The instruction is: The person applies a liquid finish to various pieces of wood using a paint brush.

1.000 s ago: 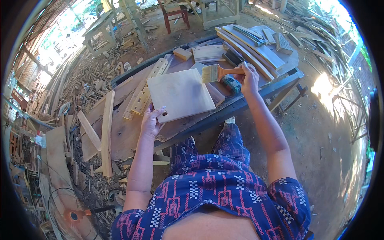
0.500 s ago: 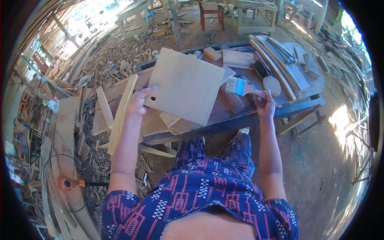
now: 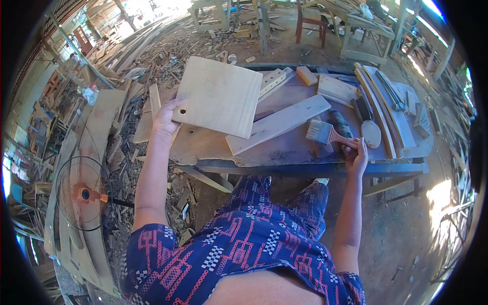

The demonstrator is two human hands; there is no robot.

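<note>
My left hand [image 3: 166, 116] grips the lower left corner of a square pale wooden board [image 3: 218, 95] with a small round hole near that corner, holding it tilted up over the workbench [image 3: 305, 165]. My right hand [image 3: 356, 155] holds the wooden handle of a wide paintbrush [image 3: 325, 133], whose grey bristles point left over the bench top. A long flat plank [image 3: 277, 123] lies on the bench between the board and the brush.
Wood blocks, slats and a small oval piece [image 3: 371, 133] lie on the right of the bench. A floor fan [image 3: 81, 193] stands at my left among planks and offcuts. A red chair [image 3: 311, 20] and another table stand beyond.
The board has been lifted off the bench and held up by my left hand. My right hand has picked up the paintbrush and drawn it toward the bench's near edge.
</note>
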